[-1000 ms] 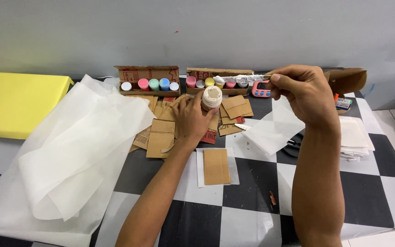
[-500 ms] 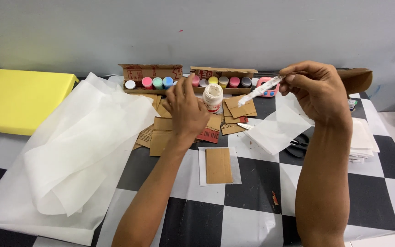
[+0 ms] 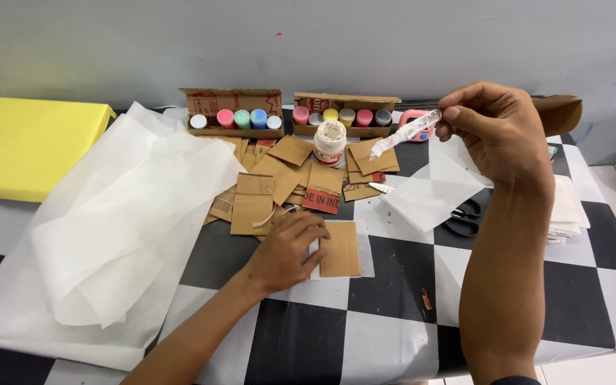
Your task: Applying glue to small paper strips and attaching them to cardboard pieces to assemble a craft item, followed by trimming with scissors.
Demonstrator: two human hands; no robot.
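Observation:
My right hand [image 3: 497,128] is raised over the table's right side, pinching a thin stick [image 3: 409,131] coated in white glue. My left hand [image 3: 286,251] rests flat on the table, fingers pressing the left edge of a small brown cardboard rectangle [image 3: 341,249] that lies on a white paper square [image 3: 366,251]. A white glue jar [image 3: 330,142] stands open among loose cardboard pieces [image 3: 272,184] behind my left hand.
Large sheets of white tissue paper [image 3: 108,228] cover the left of the checkered table [image 3: 393,314]. A yellow block [image 3: 26,146] lies far left. Two cardboard trays of paint pots [image 3: 237,117] [image 3: 344,116] line the back. Scissors [image 3: 465,216] and white sheets [image 3: 433,192] lie at right.
My left hand let go of the glue jar and came down onto the cardboard rectangle. My right hand still holds the glue-coated stick up.

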